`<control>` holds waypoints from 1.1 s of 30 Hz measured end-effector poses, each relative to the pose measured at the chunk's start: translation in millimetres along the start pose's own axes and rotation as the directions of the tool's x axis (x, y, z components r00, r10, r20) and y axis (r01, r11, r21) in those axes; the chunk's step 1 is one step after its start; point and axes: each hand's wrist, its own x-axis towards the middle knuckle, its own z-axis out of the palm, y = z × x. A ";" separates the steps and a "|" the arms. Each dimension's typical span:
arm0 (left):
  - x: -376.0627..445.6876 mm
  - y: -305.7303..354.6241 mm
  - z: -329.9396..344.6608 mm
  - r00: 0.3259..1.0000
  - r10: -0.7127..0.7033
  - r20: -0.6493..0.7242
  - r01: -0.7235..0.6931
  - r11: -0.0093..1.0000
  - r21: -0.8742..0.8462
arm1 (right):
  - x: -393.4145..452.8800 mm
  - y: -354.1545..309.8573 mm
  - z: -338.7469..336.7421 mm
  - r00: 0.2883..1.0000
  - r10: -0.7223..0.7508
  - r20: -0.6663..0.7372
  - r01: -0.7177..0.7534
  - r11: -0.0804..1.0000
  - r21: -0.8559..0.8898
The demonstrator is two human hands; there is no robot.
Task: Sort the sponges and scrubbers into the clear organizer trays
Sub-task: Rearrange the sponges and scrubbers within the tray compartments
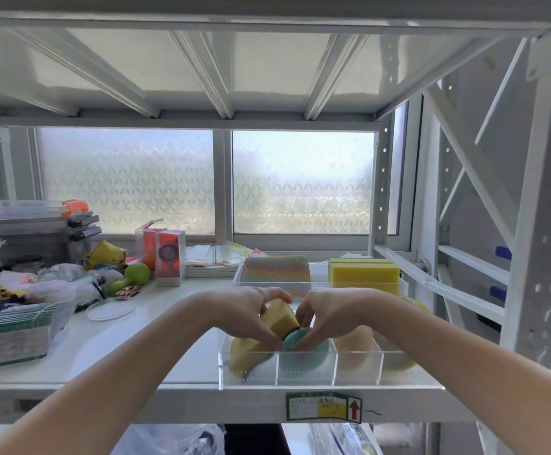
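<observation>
Two bare forearms reach in from the bottom corners and meet above the clear tray (221,372) at the front edge of the shelf (169,339). Your left hand (244,310) pinches a yellow sponge (280,318) with a dark scrub face, thumb on top and fingers underneath, holding it tilted over the tray's left compartments. Your right hand (329,311) curls its fingers down onto a teal scrubber (303,343) standing in the second compartment from the left; the fingertips touch it, but you cannot tell whether they grip it. A yellow pad (244,351) lies in the leftmost compartment, a pale round one (354,348) in the third, and your right wrist hides most of the yellow-green piece (398,362) at the right end.

Behind, toward the shelf's back edge, a second tray (316,279) holds a striped pastel scrubber (275,269) and stacked yellow sponges (364,272).

A sticker (323,407) on the shelf's front rail shows a red upward arrow; its print is too small to read. The labelled packs in the clear box (15,333) near the left edge are equally illegible, and the heap of packets (54,280) behind it blurs together.
</observation>
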 end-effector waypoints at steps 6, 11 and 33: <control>-1.1 0.9 -1.8 1.000 -0.016 0.024 0.016 1.000 0.022 | -1.9 2.3 -2.3 1.000 -0.012 0.010 0.011 0.999 0.035; -2.0 0.6 -5.2 0.999 -0.035 0.041 0.037 0.998 -0.058 | -5.7 3.9 -8.2 1.000 -0.005 0.017 0.004 0.999 0.048; -5.0 25.6 -7.6 0.972 0.073 -0.225 -0.060 0.996 0.066 | -44.5 22.5 -23.6 0.983 -0.013 -0.186 0.024 0.998 0.056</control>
